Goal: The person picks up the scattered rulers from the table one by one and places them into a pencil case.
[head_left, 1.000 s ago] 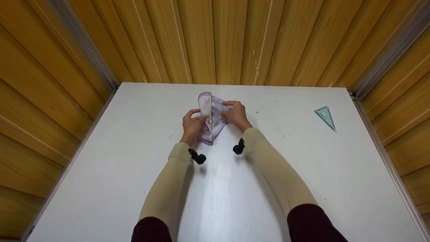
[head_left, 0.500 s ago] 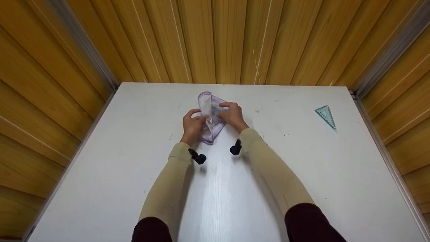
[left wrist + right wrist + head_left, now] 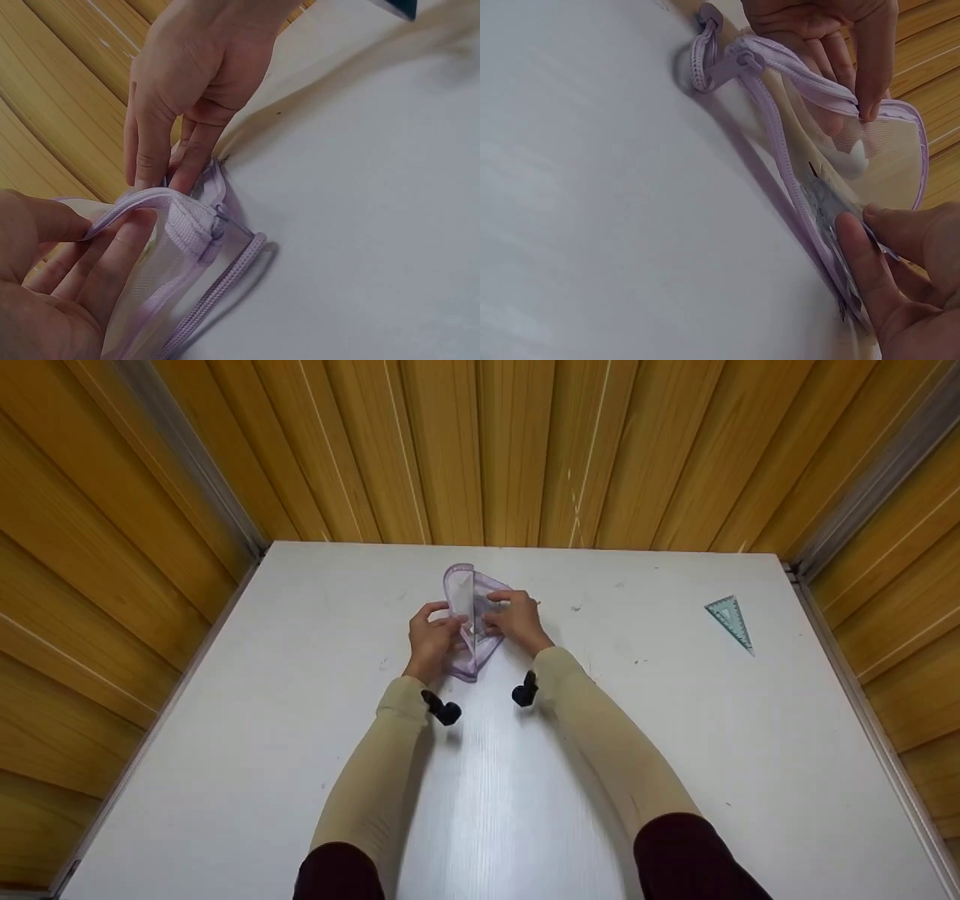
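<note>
Head view: a purple-edged mesh pouch sits between both hands near the far side of a white table, its mouth parted. The left hand has its left side; that forearm slants in from below. The right hand leans in from the other side, fingers bent over the pouch's right half. A green set square lies well apart to the right. Left wrist view: the left thumb and fingers pinch the rim, while the right fingers point down behind it, tips hidden. A firm left pinch seems worth having, since soft mesh would probably fold inward if the rim went slack. Right wrist view: two right fingertips lie close together beside a shiny grey piece at the pouch's opening; whether they grip it I cannot tell. Fingertips clear of the zip would likely avoid snagging its teeth.
</note>
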A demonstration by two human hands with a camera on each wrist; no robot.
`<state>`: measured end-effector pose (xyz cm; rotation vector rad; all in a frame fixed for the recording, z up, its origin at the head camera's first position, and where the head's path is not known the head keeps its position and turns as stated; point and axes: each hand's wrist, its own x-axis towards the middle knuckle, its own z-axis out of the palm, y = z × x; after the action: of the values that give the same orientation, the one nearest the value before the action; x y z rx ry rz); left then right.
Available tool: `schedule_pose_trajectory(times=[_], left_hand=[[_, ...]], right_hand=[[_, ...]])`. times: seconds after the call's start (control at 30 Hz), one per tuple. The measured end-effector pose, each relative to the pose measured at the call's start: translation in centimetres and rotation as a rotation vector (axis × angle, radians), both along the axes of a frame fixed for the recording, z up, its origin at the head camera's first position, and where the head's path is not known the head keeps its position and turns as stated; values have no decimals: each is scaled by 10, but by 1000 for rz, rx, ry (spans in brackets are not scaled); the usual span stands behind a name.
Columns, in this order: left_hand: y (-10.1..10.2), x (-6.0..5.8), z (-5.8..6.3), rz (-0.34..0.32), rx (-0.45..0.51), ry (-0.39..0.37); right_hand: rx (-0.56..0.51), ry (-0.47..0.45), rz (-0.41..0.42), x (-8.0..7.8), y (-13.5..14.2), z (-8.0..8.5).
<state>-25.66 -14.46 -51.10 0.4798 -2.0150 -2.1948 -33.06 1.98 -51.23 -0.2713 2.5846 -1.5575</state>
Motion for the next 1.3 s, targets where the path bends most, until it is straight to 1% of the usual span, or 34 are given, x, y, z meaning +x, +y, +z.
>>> schedule_pose_trajectory(times=[0.07,0.17,0.4,0.6,0.73,0.87,0.97,1.1,1.3], left_hand=[[0,-1,0,6,6,7],[0,0,0,12,-2,6],[1,1,1,2,-12,1],[1,1,1,-5,16,-12],[1,1,3,-5,4,-27],[1,1,2,4,-1,-26],[1,1,1,10,7,-18],[1,0,-1,13,18,-11],[2,0,0,17,11,-20]], right_hand=[[16,13,1,0,0,1],[10,4,3,0,0,1],[-43,-66,11,0,0,2],[-66,-83,23,1,1,2],[-89,-108,32,1,2,3],[-119,-128,37,0,4,4],[-124,-110,44,0,4,6],[-70,-60,36,0,4,9],[-9,-26,6,0,3,12]])
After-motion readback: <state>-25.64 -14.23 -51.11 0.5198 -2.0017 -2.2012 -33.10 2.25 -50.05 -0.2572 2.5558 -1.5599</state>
